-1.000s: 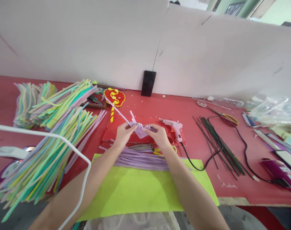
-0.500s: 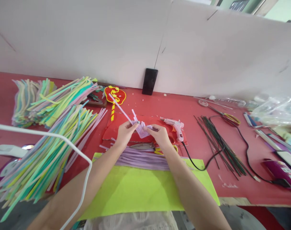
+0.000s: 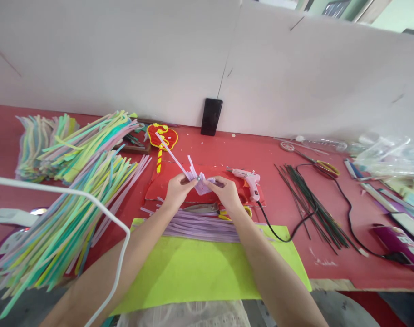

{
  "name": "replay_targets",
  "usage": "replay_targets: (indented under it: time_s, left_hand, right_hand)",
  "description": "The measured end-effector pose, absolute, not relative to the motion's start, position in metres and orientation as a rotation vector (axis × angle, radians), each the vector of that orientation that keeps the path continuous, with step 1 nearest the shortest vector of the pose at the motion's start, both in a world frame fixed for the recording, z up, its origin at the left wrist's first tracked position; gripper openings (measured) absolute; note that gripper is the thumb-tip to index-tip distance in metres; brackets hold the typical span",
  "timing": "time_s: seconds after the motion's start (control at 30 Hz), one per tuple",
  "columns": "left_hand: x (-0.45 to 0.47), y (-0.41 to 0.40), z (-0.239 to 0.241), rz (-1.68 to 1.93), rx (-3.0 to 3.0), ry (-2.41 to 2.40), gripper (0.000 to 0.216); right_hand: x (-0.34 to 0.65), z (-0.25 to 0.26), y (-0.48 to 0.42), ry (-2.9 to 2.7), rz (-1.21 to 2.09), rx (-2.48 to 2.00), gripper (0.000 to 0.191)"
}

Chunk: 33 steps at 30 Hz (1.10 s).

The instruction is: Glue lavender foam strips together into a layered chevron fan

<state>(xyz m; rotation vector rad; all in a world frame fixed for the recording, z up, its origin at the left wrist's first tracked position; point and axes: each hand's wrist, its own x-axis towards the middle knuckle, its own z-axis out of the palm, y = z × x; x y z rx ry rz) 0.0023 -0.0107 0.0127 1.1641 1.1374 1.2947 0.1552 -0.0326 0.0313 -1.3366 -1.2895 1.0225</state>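
A glossy red tabletop spreads beneath the fingers (image 3: 186,185). To their left lies a broad heap of long, fuzzy pastel strips (image 3: 101,195); nearer the body than the fingertips is a flat, bright yellow-green sheet (image 3: 193,268). Just below the fingers sits a flat red board (image 3: 155,187), and on its near side a row of straight, fuzzy lilac strips (image 3: 203,229). Well to their right is a bundle of thin, dark green rods (image 3: 312,209).

The left hand (image 3: 175,193) and right hand (image 3: 228,195) face each other, each with thumb and fingers pinching. A pale pink glue gun (image 3: 249,179) rests just right of them, a black rectangular phone (image 3: 211,117) beyond. Smallest of all, the folded, fuzzy lilac piece (image 3: 203,187) is between the fingertips — gripped from both sides, one long end slanting up past the left fingers.
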Motion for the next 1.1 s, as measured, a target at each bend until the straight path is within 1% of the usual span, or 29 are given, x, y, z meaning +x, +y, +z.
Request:
replay_targets:
  time_s: [0.13, 0.2, 0.37, 0.6, 1.1]
  left_hand:
    - [0.001, -0.009, 0.011, 1.364, 1.139, 1.155, 0.028]
    - [0.002, -0.009, 0.013, 1.376, 1.107, 1.133, 0.03]
    - [0.005, -0.012, 0.018, 1.312, 1.028, 1.063, 0.036]
    - [0.005, -0.013, 0.017, 1.274, 1.037, 1.136, 0.039]
    - [0.004, -0.012, 0.017, 1.294, 1.108, 1.195, 0.031]
  right_hand:
    - [0.156, 0.032, -0.032, -1.296, 0.921, -1.321, 0.034]
    - [0.158, 0.029, -0.03, -1.271, 0.901, -1.342, 0.033]
    - [0.16, 0.022, -0.027, -1.235, 0.893, -1.355, 0.032]
    - [0.159, 0.023, -0.027, -1.25, 0.892, -1.348, 0.032]
    - [0.159, 0.022, -0.027, -1.226, 0.893, -1.325, 0.028]
